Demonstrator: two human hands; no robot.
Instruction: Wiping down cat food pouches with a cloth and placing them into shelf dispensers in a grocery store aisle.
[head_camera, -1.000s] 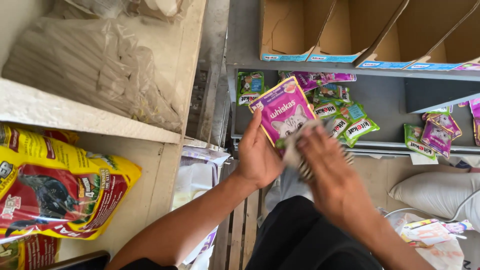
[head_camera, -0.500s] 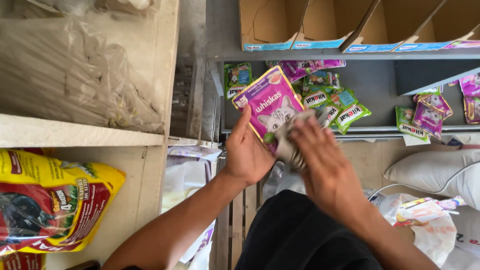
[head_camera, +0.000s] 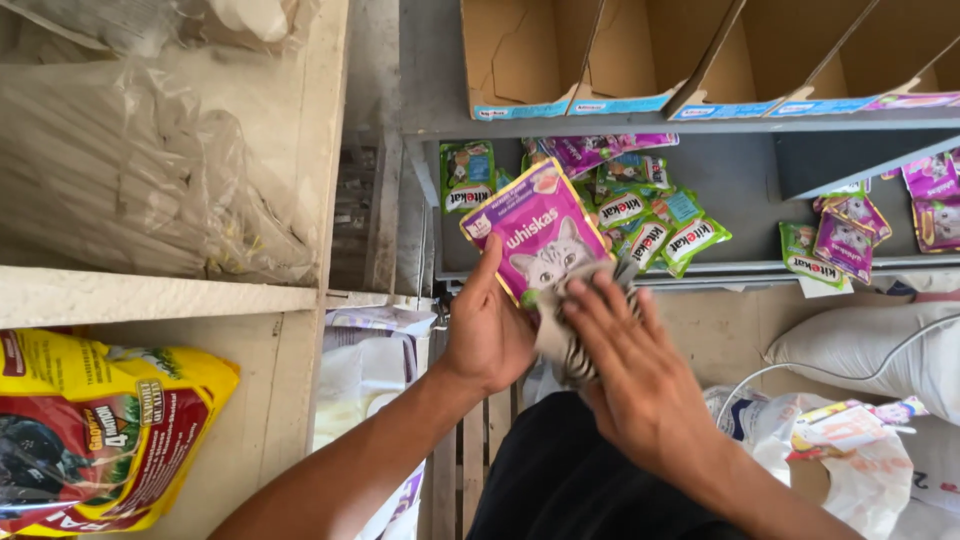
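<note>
**Purple cat food pouch getting a wipe in front of the grey shelf**

Tight spot: wooden shelving on the left, grey metal shelf edge straight ahead, white sack to the right. The purple cat-picture pouch is flat, glossy and tilted. Left hand grips its lower edge, fingers closed. Right hand presses a striped cloth against it, fingers spread.

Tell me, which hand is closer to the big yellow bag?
Left. The left hand, holding the purple pouch, is on the side of the yellow bag; the right hand, pressing a striped cloth, is farther away.
</note>
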